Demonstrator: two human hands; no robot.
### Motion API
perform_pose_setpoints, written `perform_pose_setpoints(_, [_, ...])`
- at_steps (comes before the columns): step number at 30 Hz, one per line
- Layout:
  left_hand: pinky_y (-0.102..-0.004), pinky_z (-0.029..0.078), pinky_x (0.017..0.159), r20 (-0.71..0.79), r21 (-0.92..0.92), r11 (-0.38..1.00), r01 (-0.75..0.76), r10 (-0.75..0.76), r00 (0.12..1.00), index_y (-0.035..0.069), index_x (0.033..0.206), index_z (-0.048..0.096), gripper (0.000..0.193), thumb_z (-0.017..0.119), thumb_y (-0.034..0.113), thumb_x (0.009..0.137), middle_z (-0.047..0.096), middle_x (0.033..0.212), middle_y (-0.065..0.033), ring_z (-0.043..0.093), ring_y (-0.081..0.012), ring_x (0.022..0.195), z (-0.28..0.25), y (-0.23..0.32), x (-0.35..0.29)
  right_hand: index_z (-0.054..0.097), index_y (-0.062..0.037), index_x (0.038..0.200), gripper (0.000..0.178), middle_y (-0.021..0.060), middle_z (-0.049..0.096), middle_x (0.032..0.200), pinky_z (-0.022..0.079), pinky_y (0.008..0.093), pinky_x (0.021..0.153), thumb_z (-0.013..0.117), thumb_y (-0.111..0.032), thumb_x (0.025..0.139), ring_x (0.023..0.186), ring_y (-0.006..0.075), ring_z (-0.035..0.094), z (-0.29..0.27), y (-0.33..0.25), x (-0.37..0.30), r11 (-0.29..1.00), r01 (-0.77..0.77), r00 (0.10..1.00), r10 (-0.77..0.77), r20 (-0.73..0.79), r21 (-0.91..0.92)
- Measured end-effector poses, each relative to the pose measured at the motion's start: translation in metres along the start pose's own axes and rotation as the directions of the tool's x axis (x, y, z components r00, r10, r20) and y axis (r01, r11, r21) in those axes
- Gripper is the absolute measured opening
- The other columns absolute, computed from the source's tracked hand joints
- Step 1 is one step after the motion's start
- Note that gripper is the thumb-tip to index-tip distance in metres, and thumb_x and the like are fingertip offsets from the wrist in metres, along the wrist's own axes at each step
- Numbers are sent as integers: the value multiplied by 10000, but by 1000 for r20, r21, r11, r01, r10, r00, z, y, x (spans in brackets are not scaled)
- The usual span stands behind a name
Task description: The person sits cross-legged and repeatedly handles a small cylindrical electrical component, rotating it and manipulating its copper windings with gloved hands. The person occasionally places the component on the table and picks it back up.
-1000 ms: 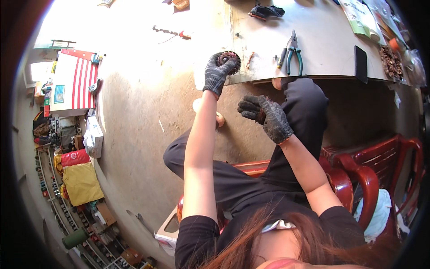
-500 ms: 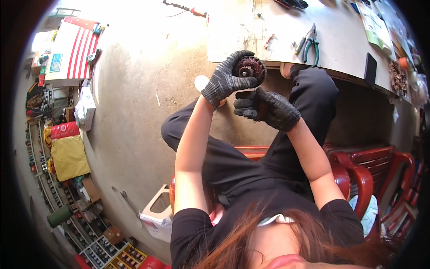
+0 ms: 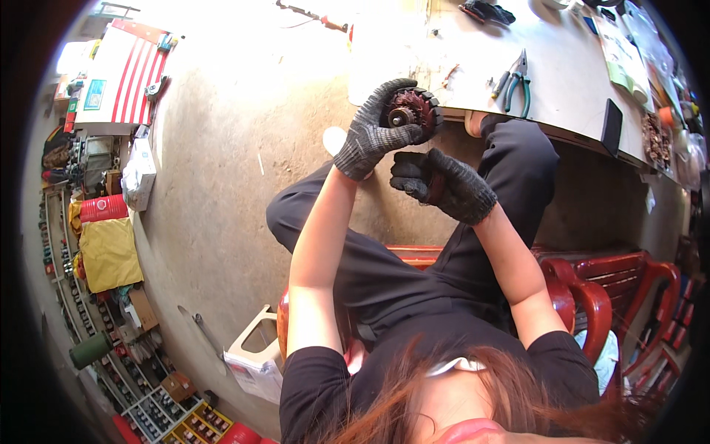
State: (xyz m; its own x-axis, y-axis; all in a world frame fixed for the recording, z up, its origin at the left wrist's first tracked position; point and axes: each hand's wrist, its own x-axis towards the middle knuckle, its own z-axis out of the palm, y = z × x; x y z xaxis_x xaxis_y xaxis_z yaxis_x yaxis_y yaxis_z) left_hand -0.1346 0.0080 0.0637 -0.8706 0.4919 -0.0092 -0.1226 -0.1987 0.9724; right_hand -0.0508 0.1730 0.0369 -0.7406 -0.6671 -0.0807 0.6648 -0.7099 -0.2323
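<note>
In a grey knit glove, my left hand [image 3: 370, 133] is closed around a motor armature [image 3: 416, 115] with dark reddish windings. Its short shaft end points toward me, and black segments show along its outer edge. My right hand [image 3: 447, 185], in a darker grey glove, is held just below and to the right of the armature, apart from it. The fingers there are curled in with the thumb against them. Whatever lies inside them, if anything, is hidden.
Ahead is a white worktable [image 3: 569, 92] bearing pliers [image 3: 518, 89], a screwdriver [image 3: 501, 83] and a dark glove [image 3: 487, 12]. A black flat object [image 3: 612, 127] leans at its edge. Red wooden chairs [image 3: 614, 274] stand right, a plastic stool [image 3: 255, 340] lower left, loaded shelves [image 3: 96, 311] far left.
The armature has turned a little in my left hand, showing more of its black outer edge. My right hand has drawn slightly down and away from it. The whole view has shifted slightly.
</note>
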Motion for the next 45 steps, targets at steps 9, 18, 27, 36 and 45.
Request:
perform_pose_setpoints(9, [-350,482,964,51,12,1000,25,-26,998,49,1323,477,755,833,186,671,592,1173,-78,575,-198,1093,3,15,2,417,119,1303,541,242,510,1296,387,428,1081,472,-309,977,1227,342,493,-32,5,2,987,73,992,-56,-113,144])
perform_pose_setpoints(18, [-342,461,975,158,176,982,62,-91,983,68,1329,467,772,833,103,650,583,1181,-68,554,-185,1107,9,6,5,453,63,1287,400,216,548,1248,472,406,1015,392,-210,1001,1140,318,564,-27,1,-3,996,41,997,-35,-75,85])
perform_pose_setpoints(27, [-350,465,974,136,176,979,98,-123,983,78,1330,452,808,842,79,623,563,1201,-76,546,-193,1115,10,0,6,422,25,1323,465,228,553,1214,481,465,997,436,-304,995,1087,355,588,-12,-4,4,887,58,994,-8,-110,459])
perform_pose_setpoints(36, [-344,465,975,119,145,984,105,-123,985,88,1327,462,777,835,84,645,571,1190,-61,549,-189,1106,10,-1,6,379,17,1363,598,239,473,1322,365,505,1085,478,-409,955,1218,375,489,-10,-6,5,874,119,989,-62,-135,471])
perform_pose_setpoints(45, [-324,508,929,-14,449,893,9,-3,1000,58,1292,475,736,851,158,667,590,1150,-88,579,-196,1068,-7,-41,46,424,103,1305,589,263,521,1288,372,430,1080,384,-392,987,1226,366,492,-40,3,8,974,137,921,-58,-384,179])
